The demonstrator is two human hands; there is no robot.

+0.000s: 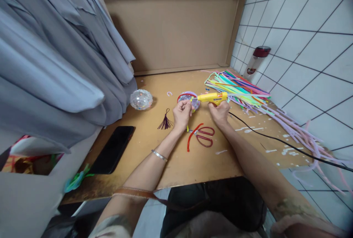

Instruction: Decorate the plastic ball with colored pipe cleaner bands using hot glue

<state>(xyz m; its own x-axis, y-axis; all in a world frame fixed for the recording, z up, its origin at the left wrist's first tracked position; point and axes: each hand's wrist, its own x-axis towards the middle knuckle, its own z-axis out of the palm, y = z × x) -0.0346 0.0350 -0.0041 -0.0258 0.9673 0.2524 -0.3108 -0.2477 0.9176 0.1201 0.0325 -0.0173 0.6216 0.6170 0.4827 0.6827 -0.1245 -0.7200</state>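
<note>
My right hand (220,112) is wrapped round the handle of a yellow glue gun (212,97), whose nozzle points left. The nozzle tip is close to the fingers of my left hand (182,113), which are pinched together at a small yellow-green piece. Behind those fingers sits a round ball (195,103) with purple and red strips on it, partly hidden by my left hand. Red-handled scissors (205,137) lie nearer to me, with a bent red strip (189,140) across their blades.
A clear ball (141,99), a dark tassel (165,122) and a black phone (113,150) lie to the left. Many coloured pipe cleaners (237,87) and a bottle (256,63) are at the right. The glue gun's black cord (275,139) runs right. Grey cloth (68,58) hangs left.
</note>
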